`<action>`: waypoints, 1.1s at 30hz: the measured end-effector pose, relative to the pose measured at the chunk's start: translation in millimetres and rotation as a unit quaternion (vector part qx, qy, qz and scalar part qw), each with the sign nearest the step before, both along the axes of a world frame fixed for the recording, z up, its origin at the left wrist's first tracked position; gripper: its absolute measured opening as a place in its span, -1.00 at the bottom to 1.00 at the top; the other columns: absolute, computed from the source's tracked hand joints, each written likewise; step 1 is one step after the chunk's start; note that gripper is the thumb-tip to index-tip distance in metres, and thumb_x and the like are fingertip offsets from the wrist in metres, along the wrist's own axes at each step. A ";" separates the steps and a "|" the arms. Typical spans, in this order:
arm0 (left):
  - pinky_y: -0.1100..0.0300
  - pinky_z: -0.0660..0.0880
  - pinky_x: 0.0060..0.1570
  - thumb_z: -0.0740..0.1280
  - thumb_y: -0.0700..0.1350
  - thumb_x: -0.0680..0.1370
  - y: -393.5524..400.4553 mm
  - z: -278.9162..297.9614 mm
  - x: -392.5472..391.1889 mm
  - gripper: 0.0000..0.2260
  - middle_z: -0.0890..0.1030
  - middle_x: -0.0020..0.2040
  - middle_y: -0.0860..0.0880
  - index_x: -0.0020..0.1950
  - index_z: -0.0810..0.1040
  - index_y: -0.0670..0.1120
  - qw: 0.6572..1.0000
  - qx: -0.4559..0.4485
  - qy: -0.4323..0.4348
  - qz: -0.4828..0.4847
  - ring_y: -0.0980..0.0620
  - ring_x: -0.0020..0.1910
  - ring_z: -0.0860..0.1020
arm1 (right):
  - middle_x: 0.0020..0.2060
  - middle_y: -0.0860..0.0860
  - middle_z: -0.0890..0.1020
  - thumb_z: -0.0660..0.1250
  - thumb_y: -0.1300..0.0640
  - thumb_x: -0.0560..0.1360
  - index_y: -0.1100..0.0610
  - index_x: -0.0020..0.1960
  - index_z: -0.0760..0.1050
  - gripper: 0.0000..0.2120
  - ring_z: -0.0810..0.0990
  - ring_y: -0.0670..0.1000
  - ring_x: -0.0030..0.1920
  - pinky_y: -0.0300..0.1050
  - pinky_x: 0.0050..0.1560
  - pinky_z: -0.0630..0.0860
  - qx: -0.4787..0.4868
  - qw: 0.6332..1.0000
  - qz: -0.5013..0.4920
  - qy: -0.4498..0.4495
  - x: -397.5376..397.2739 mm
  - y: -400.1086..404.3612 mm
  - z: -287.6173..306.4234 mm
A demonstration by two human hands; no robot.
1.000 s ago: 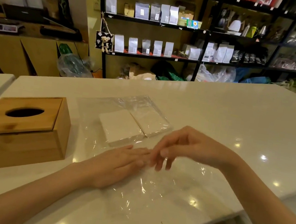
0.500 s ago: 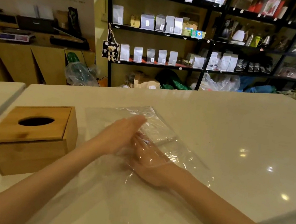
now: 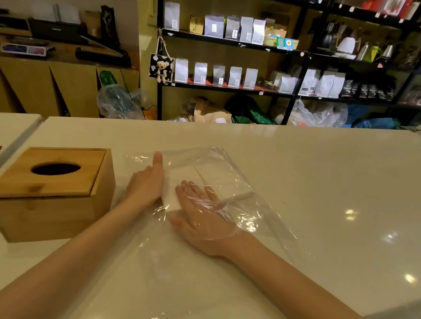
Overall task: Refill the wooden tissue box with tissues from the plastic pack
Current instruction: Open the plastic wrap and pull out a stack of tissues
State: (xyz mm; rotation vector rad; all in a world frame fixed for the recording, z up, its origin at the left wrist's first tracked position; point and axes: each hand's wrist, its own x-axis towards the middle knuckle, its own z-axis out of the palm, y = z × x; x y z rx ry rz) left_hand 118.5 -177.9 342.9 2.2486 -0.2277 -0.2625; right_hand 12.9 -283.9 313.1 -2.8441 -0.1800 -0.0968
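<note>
Clear plastic pack [image 3: 228, 178] around white tissues [image 3: 181, 182]; right hand [image 3: 200, 218] inside, fingers flat, spread.

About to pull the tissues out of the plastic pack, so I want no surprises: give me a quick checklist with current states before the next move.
1. Right hand inside the plastic pack: ok, film covers its fingers and back.
2. Right hand reaches the tissues: ok, its fingertips lie on the white stack; a firm grip cannot be told.
3. Left hand steadies the pack: ok, it lies flat along the pack's left edge.
4. Wooden tissue box close by: ok, it stands just left of the left hand.
5. Box opened for refilling: not ok, its lid looks seated; only the oval slot is open.
6. Room left inside the box: cannot tell, the slot is dark.
</note>
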 end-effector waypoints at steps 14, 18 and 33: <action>-0.13 0.07 0.45 -0.18 0.06 0.60 5.5 -5.9 -10.1 -0.50 0.31 0.44 -0.21 0.42 0.25 -0.12 0.993 0.063 -0.081 -0.062 -0.22 0.42 0.25 | 0.53 0.05 -0.07 -0.23 -0.26 0.53 0.12 0.51 -0.12 -0.32 -0.17 -0.06 0.51 -0.07 0.45 -0.36 -0.058 0.997 -0.032 0.025 -113.3 8.2 21.9; -0.03 0.03 0.46 -0.11 -0.05 0.62 2.9 -8.3 -19.6 -0.55 0.36 0.42 -0.20 0.36 0.36 -0.21 0.977 0.079 -0.168 -0.105 -0.15 0.43 0.24 | 0.53 0.00 -0.05 -0.19 -0.32 0.43 0.08 0.51 -0.12 -0.23 -0.18 -0.10 0.51 -0.01 0.46 -0.37 -0.058 0.998 -0.032 0.020 -149.1 13.3 21.6; -0.03 0.38 0.08 -0.09 0.03 0.61 5.7 -4.7 -34.6 -0.51 0.56 0.12 -0.33 0.14 0.51 -0.26 0.960 0.136 -0.213 -0.124 -0.29 0.11 0.48 | 0.27 -0.06 0.55 0.25 0.05 0.46 0.02 0.31 0.33 -0.58 0.42 -0.12 0.32 0.05 0.40 0.19 -0.075 0.986 -0.011 -0.148 -217.7 5.8 8.0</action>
